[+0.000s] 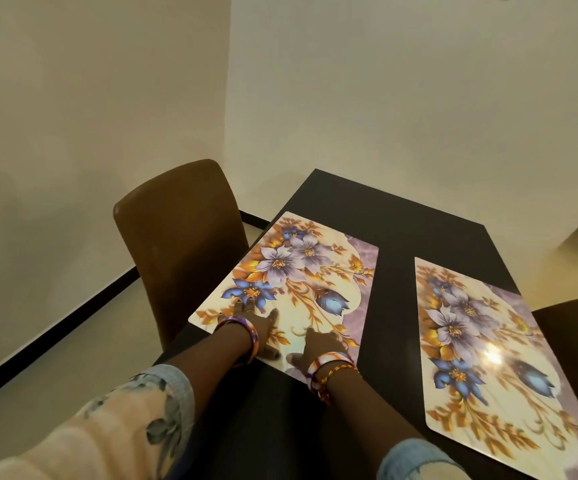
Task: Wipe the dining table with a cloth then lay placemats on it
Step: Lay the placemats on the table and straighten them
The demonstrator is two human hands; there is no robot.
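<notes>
On the dark tabletop (398,230), left hand (253,320) and right hand (318,344) press flat, fingers spread, on the near-left floral placemat (301,271); a second placemat (481,344) lies apart to the right.

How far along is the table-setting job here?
Done: one floral rectangular placemat lies flat on the dark dining table. No cloth shows.
In hand: left hand and right hand press flat on a second floral placemat by the brown chair.
Left: any further mats; none visible.
</notes>
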